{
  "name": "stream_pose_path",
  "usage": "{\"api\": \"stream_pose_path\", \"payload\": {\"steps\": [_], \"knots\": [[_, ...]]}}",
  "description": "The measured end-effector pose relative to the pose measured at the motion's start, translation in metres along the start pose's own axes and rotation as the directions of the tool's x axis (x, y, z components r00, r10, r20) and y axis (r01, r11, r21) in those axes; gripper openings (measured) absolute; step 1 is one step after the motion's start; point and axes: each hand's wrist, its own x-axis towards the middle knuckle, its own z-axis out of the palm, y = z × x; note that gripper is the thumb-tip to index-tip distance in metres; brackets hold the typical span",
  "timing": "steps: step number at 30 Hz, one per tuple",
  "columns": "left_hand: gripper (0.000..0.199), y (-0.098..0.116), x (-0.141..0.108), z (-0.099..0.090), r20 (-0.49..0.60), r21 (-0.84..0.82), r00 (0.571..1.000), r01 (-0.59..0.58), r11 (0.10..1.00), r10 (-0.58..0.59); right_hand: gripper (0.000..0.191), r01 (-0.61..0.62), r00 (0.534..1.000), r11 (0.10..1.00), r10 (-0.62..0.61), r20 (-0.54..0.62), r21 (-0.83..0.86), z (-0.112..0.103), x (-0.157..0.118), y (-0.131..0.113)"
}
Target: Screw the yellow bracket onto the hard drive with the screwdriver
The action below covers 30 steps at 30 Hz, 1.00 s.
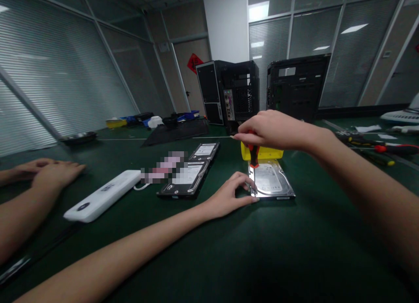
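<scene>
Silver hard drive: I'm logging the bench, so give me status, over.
Right hand gripping screwdriver, upright over silver hard drive. Left hand at drive's near-left corner. Yellow bin close behind drive; nothing seen blocking either hand.

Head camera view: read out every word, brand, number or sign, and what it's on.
No text reads clearly.
Silver hard drive: label print too small.
Near dark drive, far dark drive: print too small.
White power strip: marking blurred.
Red door sign: black character, partly hidden, unreadable.

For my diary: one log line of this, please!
left hand: touching hard drive | right hand: gripping screwdriver | yellow bin: behind hard drive
</scene>
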Motion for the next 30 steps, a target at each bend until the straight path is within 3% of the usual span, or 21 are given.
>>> {"api": "stream_pose_path", "payload": {"steps": [13, 19, 25, 30], "knots": [[0.028, -0.0001, 0.0001, -0.0002, -0.001, 0.006, 1.0, -0.007, 1.0, 0.007, 0.033, 0.017, 1.0, 0.995, -0.019, 0.019, 0.094, -0.0005, -0.0018, 0.0001], [0.028, 0.0016, 0.0, -0.0002, -0.007, 0.015, 1.0, 0.014, 1.0, -0.014, 0.046, -0.012, 0.999, 0.997, 0.009, 0.039, 0.075, -0.0037, -0.0038, -0.0044], [0.027, 0.0019, 0.0001, -0.0001, 0.0, 0.01, 1.0, 0.016, 1.0, -0.016, 0.03, -0.087, 0.994, 0.992, 0.08, 0.077, 0.096, -0.006, -0.0067, -0.0025], [0.028, 0.0025, -0.0007, -0.0006, 0.008, -0.002, 1.0, 0.018, 1.0, -0.018, 0.044, -0.078, 0.992, 0.993, 0.068, 0.103, 0.092, -0.0061, -0.0064, 0.0029]]}}
